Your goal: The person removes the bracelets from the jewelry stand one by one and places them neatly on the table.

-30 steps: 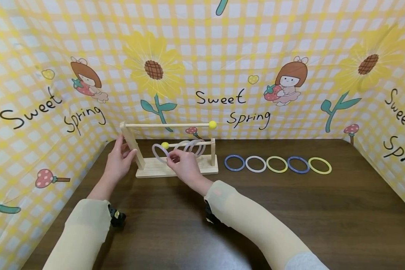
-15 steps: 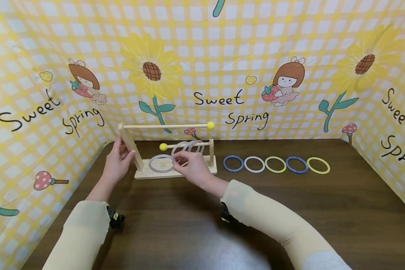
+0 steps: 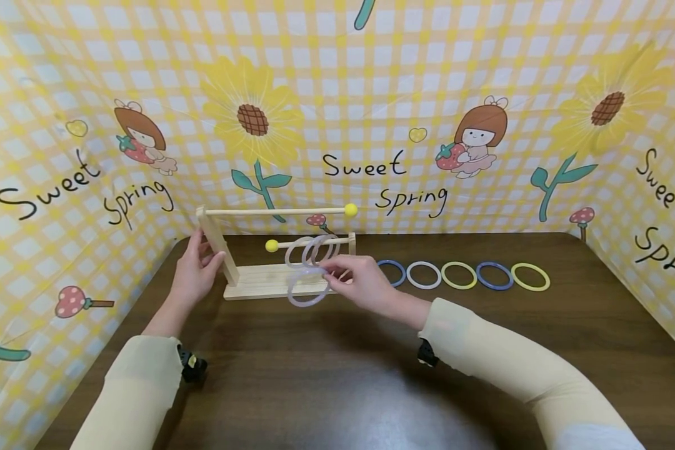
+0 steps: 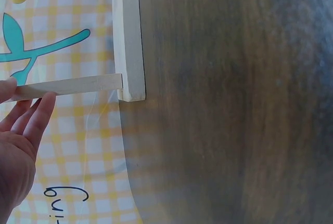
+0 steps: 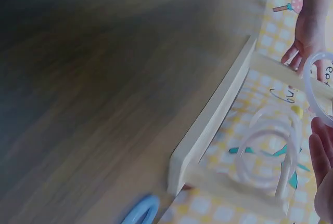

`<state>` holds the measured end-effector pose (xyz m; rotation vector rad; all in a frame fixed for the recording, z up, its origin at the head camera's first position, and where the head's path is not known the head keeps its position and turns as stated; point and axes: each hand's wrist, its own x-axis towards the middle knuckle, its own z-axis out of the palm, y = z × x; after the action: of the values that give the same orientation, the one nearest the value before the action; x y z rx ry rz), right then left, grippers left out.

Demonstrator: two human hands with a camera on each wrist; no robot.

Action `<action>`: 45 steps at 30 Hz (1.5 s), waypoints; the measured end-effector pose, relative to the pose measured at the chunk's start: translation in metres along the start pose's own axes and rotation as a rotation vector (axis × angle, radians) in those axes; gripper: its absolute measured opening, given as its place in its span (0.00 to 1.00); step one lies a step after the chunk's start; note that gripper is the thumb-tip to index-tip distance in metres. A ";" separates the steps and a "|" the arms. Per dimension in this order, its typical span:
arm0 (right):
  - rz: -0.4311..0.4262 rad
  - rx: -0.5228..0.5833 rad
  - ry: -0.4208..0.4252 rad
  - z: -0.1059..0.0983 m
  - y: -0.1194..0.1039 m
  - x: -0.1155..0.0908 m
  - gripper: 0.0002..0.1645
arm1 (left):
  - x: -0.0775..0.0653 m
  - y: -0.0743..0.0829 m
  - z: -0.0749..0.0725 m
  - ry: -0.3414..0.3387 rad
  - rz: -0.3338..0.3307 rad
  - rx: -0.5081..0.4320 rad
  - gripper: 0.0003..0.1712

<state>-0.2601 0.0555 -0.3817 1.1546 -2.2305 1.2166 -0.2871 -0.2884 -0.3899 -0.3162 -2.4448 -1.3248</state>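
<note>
My left hand (image 3: 197, 265) pinches the tall left post (image 4: 78, 84) of a wooden stand (image 3: 259, 275), thumb on one side and fingers on the other. The stand has a long upper rod (image 3: 275, 212) tipped by a yellow ball (image 3: 351, 210). Below it a shorter rod from the right post (image 3: 352, 245) ends in another yellow ball (image 3: 272, 245). Several pale translucent rings (image 3: 289, 253) hang on that lower rod. Between thumb and fingers, my right hand (image 3: 365, 284) holds a pale lilac ring (image 3: 305, 305), tilted in front of the stand's base and off the rods.
Right of the stand, flat rings lie in a row on the dark wooden table (image 3: 315, 375): blue (image 3: 390, 262), white (image 3: 424, 288), yellow (image 3: 459, 288), blue (image 3: 495, 288), yellow (image 3: 531, 290). A checked cloth (image 3: 337, 94) rises behind and at both sides.
The right hand has drawn the lilac ring from near the lower rod's ball end toward the front and right, turning it on the way. The left hand keeps its hold on the post.
</note>
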 end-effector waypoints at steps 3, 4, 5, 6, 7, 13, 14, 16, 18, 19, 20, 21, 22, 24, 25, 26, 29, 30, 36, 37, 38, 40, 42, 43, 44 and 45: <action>-0.012 0.001 -0.027 -0.014 0.004 -0.009 0.10 | 0.000 0.002 0.000 -0.002 -0.004 0.006 0.40; -0.017 -0.001 -0.031 -0.019 0.006 -0.011 0.10 | 0.000 0.003 0.000 -0.002 -0.002 0.009 0.40; -0.020 -0.003 -0.034 -0.024 0.007 -0.013 0.11 | 0.000 0.003 0.000 -0.001 -0.001 0.011 0.40; -0.024 -0.010 -0.035 -0.028 0.008 -0.016 0.11 | 0.000 0.004 0.000 -0.001 0.001 0.014 0.40; -0.025 -0.019 -0.035 -0.033 0.010 -0.018 0.11 | 0.000 0.004 0.000 -0.001 0.003 0.013 0.40; -0.002 -0.059 -0.033 -0.057 0.017 -0.032 0.11 | 0.000 0.004 0.000 -0.003 0.000 0.000 0.40; 0.005 -0.062 -0.035 -0.060 0.019 -0.034 0.11 | -0.001 0.004 0.000 -0.002 -0.001 0.000 0.40; 0.018 -0.079 -0.039 -0.066 0.022 -0.040 0.11 | -0.001 0.004 0.000 -0.003 -0.002 -0.004 0.40; 0.027 -0.104 -0.042 -0.071 0.027 -0.046 0.10 | -0.001 0.004 0.000 -0.005 -0.001 -0.006 0.40; 0.031 -0.118 -0.044 -0.074 0.029 -0.049 0.10 | -0.002 0.003 0.000 -0.006 -0.001 -0.008 0.40; 0.032 -0.132 -0.044 -0.076 0.031 -0.052 0.11 | -0.002 0.003 0.000 -0.007 -0.002 -0.007 0.40; 0.036 -0.144 -0.046 -0.079 0.033 -0.055 0.12 | -0.002 0.003 0.000 -0.008 -0.003 -0.006 0.40; 0.037 -0.151 -0.049 -0.081 0.035 -0.057 0.12 | -0.002 0.003 0.000 -0.008 -0.004 -0.006 0.40; 0.045 -0.161 -0.058 -0.084 0.038 -0.062 0.13 | -0.002 0.003 0.000 -0.010 -0.008 -0.003 0.40; 0.047 -0.163 -0.065 -0.086 0.039 -0.064 0.13 | -0.002 0.003 0.000 -0.010 -0.009 -0.003 0.40; 0.053 -0.165 -0.074 -0.087 0.040 -0.066 0.13 | -0.002 0.003 0.000 -0.009 -0.010 -0.002 0.41; 0.060 -0.172 -0.104 -0.090 0.044 -0.071 0.13 | -0.001 0.003 0.000 -0.010 -0.007 -0.001 0.41; 0.062 -0.172 -0.114 -0.090 0.045 -0.072 0.13 | -0.001 0.003 0.000 -0.012 -0.006 -0.001 0.41; 0.066 -0.173 -0.188 -0.089 0.048 -0.078 0.11 | -0.001 0.002 -0.001 -0.014 -0.007 -0.009 0.41; 0.071 -0.171 -0.203 -0.089 0.049 -0.079 0.11 | -0.001 0.002 -0.001 -0.014 -0.007 -0.009 0.41; 0.077 -0.170 -0.216 -0.089 0.050 -0.080 0.10 | -0.001 0.002 -0.001 -0.014 -0.008 -0.009 0.41; 0.088 -0.166 -0.241 -0.088 0.052 -0.082 0.10 | -0.001 0.002 -0.001 -0.014 -0.008 -0.010 0.41; 0.101 -0.162 -0.262 -0.087 0.055 -0.083 0.10 | -0.001 0.002 -0.001 -0.013 -0.008 -0.011 0.41; 0.106 -0.157 -0.271 -0.087 0.057 -0.083 0.10 | -0.001 0.002 -0.001 -0.012 -0.007 -0.008 0.40; 0.107 -0.159 -0.279 -0.087 0.058 -0.083 0.10 | -0.001 0.002 -0.001 -0.011 -0.006 -0.009 0.40; 0.110 -0.164 -0.287 -0.087 0.060 -0.083 0.10 | -0.001 0.002 -0.001 -0.009 -0.003 -0.008 0.40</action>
<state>-0.2633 0.1851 -0.4159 1.2198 -2.5803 0.9333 -0.2857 -0.2884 -0.3881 -0.3217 -2.4488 -1.3377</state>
